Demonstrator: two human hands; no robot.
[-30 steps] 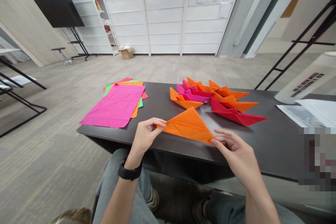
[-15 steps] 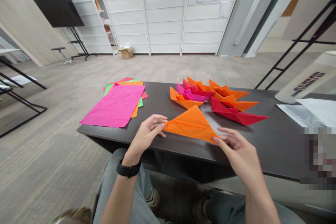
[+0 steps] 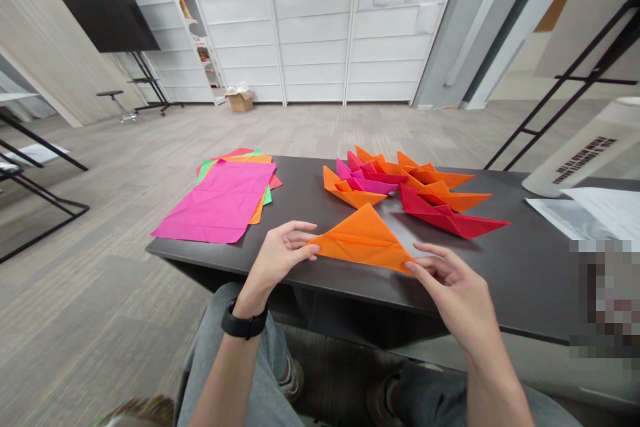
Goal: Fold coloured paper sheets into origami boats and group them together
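Observation:
An orange sheet of paper folded into a triangle (image 3: 365, 240) is held between my hands, its peak pointing away from me over the dark table. My left hand (image 3: 287, 250) pinches the left corner between thumb and fingers. At the right corner, my right hand (image 3: 447, 280) grips the paper the same way. Just beyond the triangle stand several folded paper boats: an orange one (image 3: 353, 195) at the near left, a red one (image 3: 453, 215) at the near right, with pink and more orange ones among them.
A stack of coloured paper sheets (image 3: 220, 200), pink on top, lies at the left of the dark table (image 3: 295, 180). On the right are a white bottle (image 3: 580, 150) lying tilted and some printed papers (image 3: 607, 210). A pixelated patch covers the table's right edge.
My left hand has shifted its pinch slightly, the thumb now lower on the left corner. The triangle's peak has tipped a little to the left. My right hand stays nearly still.

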